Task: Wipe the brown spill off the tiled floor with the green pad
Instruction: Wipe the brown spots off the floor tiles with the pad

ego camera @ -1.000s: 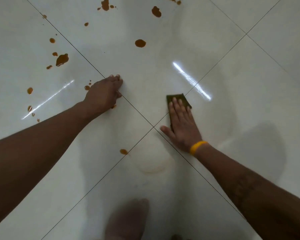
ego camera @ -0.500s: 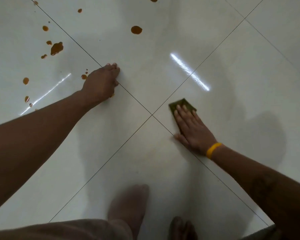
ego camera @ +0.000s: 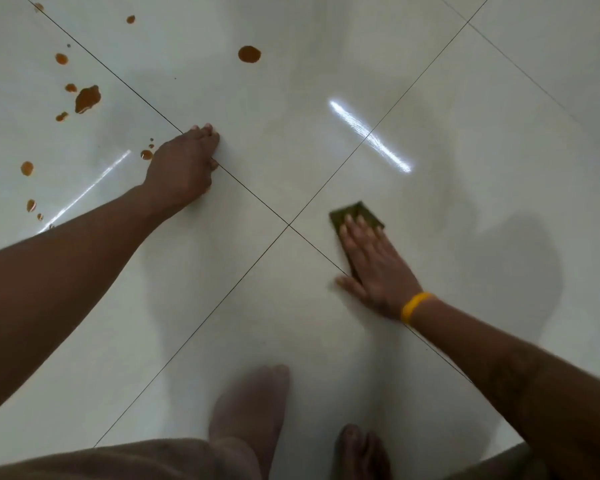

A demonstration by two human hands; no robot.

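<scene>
My right hand (ego camera: 378, 268), with a yellow band at the wrist, lies flat on the green pad (ego camera: 359, 214) and presses it to the white tiled floor (ego camera: 482, 133), just right of where the grout lines cross. Only the pad's far end shows past my fingers. My left hand (ego camera: 182, 166) rests on the floor to the left with its fingers curled under, holding nothing. Brown spill spots lie at the upper left: a large blot (ego camera: 87, 98), a round drop (ego camera: 249, 54) and several small drops, one (ego camera: 146, 154) right beside my left hand.
My bare feet (ego camera: 250, 410) and a knee show along the bottom edge. Two bright light streaks reflect on the glossy tiles. Faint damp smears mark the tile around the pad.
My right hand has slid the pad rightward and toward me, away from the grout crossing. The small drop near the crossing is gone. My left hand stays planted.
</scene>
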